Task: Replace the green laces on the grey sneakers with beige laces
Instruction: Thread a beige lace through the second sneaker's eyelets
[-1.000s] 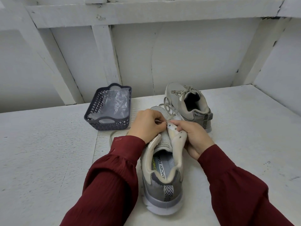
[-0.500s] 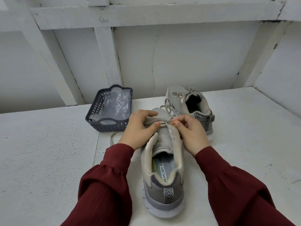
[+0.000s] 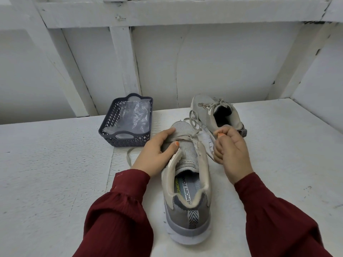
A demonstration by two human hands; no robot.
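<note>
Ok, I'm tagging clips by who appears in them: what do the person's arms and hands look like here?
The left sleeve and right sleeve are long and dark red, made of a crinkled fabric that is full and gathered in at the wrist. The left hand and right hand are bare, with no gloves, and no rings or watch show. The visible nails are painted orange.

White painted desk [image 3: 46, 164], rough and scuffed, with a seam running front to back left of centre. Toward its far edge, a dark grey lattice basket [image 3: 128, 141], upright, with a handle cutout at each short end. Inside, a crumpled clear plastic bag [image 3: 136, 117] covering most of the bottom. Behind, a white wall [image 3: 213, 62] framed in white timber: beam [image 3: 167, 13] across the top, post [image 3: 122, 58] above the basket, slanted braces [image 3: 61, 62] at left and right.
</note>
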